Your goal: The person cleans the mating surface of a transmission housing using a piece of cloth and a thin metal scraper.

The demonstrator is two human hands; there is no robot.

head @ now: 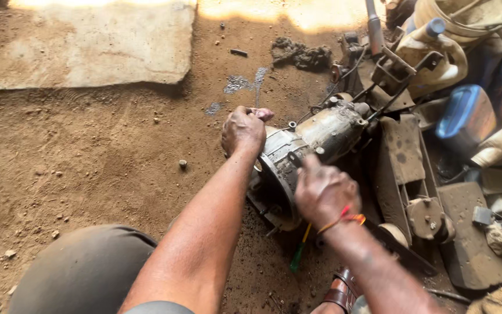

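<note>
Gearbox (306, 151) lies on its side on the dirt floor (88, 151) beside scrap metal parts (405, 168), still in one piece w/ housing on, left hand (243, 129) fisted at its upper rim, right hand (323, 192) closed against the round flange, green-handled screwdriver (298, 253) lying unused below.

Grimy grey metal gearbox housing (306, 154), lying on its side on dirt, round flange end facing the viewer

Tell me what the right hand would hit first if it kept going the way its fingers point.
The right hand points up and away, at the grimy metal gearbox housing on the dirt floor. It would meet the housing's flange almost at once; it may already touch it, though depth is unclear. The left hand sits at the housing's upper edge.
</note>
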